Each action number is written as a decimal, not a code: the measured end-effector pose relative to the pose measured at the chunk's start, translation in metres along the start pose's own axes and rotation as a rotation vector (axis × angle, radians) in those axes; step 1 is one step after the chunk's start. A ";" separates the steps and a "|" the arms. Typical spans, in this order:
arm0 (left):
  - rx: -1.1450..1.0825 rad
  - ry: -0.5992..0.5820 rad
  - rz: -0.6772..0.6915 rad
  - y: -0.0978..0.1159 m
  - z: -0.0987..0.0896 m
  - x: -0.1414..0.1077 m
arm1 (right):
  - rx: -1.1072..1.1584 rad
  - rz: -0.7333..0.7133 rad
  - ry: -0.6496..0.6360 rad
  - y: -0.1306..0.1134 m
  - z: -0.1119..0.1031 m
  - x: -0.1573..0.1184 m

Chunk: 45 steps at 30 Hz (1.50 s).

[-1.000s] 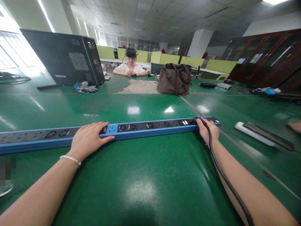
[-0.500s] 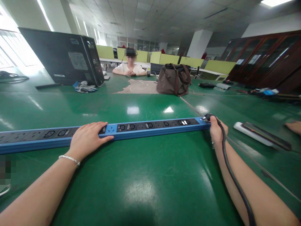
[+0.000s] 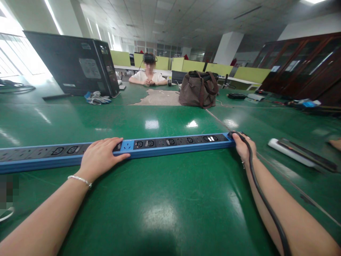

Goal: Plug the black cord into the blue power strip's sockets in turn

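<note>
A long blue power strip (image 3: 160, 155) with black socket panels lies across the green table. My left hand (image 3: 99, 156) grips it left of the middle, fingers over the top and thumb along the front side, beside a blue socket. At the strip's right end my right hand (image 3: 243, 146) is closed around a black plug (image 3: 231, 134), which sits against the end socket. Its prongs are out of sight, so how deep it sits I cannot tell. A thick black power cord (image 3: 262, 193) runs from the plug back over my right forearm.
A black computer case (image 3: 71, 64) and gloves (image 3: 97, 98) stand at the back left. Farther back are a brown bag (image 3: 197, 90) and a seated person (image 3: 148, 76). A white-and-black bar (image 3: 295, 153) lies to the right, near another person's hand (image 3: 335, 143).
My right hand has shifted slightly left with the plug, which is now lower and closer against the end socket; its metal prongs no longer show. The left hand keeps its place on the strip.
</note>
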<state>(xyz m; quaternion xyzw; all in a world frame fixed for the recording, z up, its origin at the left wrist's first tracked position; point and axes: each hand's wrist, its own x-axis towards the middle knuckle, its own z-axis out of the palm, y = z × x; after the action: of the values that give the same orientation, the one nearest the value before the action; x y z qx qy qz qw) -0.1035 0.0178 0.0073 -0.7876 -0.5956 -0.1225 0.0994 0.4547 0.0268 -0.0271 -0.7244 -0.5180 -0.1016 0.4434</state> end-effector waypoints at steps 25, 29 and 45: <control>-0.027 -0.014 -0.011 0.000 -0.002 0.000 | -0.152 0.081 0.018 -0.013 -0.002 -0.012; -0.050 -0.008 -0.013 0.001 -0.002 0.000 | -0.154 0.059 0.033 -0.012 -0.001 -0.013; 0.008 -0.027 -0.016 -0.002 0.001 0.000 | -0.091 -0.010 0.062 -0.012 0.000 -0.011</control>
<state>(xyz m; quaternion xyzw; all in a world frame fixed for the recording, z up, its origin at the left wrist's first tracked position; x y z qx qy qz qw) -0.1053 0.0188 0.0069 -0.7839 -0.6038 -0.1104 0.0933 0.4395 0.0201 -0.0277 -0.7379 -0.5024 -0.1494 0.4252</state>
